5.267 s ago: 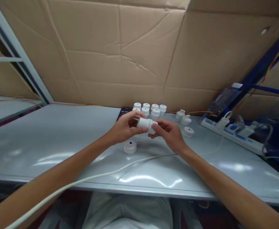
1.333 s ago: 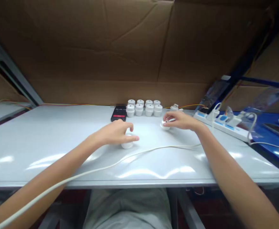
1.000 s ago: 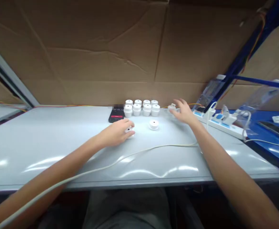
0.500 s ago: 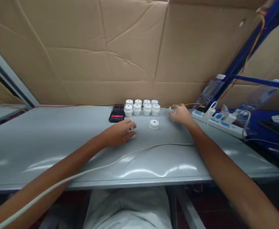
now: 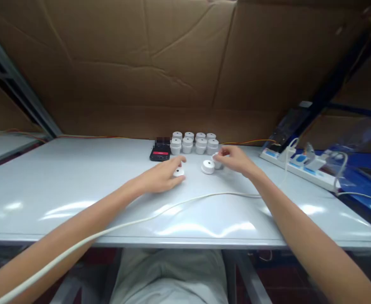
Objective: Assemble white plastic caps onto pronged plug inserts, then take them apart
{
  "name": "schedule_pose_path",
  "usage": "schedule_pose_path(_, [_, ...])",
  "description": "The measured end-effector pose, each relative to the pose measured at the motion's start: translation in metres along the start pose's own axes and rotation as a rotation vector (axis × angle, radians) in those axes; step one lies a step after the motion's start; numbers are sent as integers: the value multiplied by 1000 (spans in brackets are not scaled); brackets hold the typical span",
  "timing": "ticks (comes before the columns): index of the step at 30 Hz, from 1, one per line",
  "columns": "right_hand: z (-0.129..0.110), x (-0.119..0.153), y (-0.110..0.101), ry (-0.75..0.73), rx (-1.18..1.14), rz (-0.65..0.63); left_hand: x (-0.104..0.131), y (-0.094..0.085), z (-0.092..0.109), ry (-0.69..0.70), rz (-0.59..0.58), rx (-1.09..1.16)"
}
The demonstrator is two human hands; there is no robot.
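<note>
My left hand point(image 5: 164, 174) lies on the grey table point(image 5: 87, 177) with thumb and fingers apart. Between them sits a white round piece point(image 5: 178, 172) with a dark dot on top, partly hidden by the hand. My right hand point(image 5: 234, 159) is closed, its fingertips pinching another white round piece point(image 5: 217, 164), which the fingers partly cover. Just left of that piece, close to or touching it, stands a wider white cap-like piece point(image 5: 208, 167) with a dark hole in its top. Behind both hands, several similar white pieces point(image 5: 187, 145) stand upright in two rows.
A black phone point(image 5: 160, 153) lies left of the rows. At the right stands a white power strip point(image 5: 302, 169) with plugs. A pale cable point(image 5: 204, 196) crosses the table in front of my hands and over my left forearm. Cardboard point(image 5: 173, 84) forms the back wall.
My right hand has moved left and toward me, bringing a white round piece beside the wider cap-like one. My left hand's fingers have spread wider around its piece. The view has shifted slightly.
</note>
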State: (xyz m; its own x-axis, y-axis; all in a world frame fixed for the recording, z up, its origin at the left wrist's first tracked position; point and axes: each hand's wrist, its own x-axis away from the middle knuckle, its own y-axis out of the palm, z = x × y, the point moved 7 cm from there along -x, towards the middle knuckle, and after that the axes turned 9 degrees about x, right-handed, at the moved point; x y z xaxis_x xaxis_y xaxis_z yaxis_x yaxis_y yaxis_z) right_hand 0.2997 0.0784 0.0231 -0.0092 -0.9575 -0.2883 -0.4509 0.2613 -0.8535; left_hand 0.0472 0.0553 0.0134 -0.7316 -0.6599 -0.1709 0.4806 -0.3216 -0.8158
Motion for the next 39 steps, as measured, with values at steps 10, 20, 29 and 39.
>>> schedule_pose_path(10, [-91, 35, 23, -436, -341, -121, -2, 7, 15, 77, -1, 239])
schedule_pose_path(20, [-118, 63, -7, -792, -94, 67, -4, -2, 15, 33, 50, 298])
schedule_pose_path(29, [-125, 74, 12, -805, 175, -210, -6, -7, 6, 20, 73, 145])
schedule_pose_path(39, [-132, 79, -4, -780, -121, -229, -19, 3, 12, 144, 90, 82])
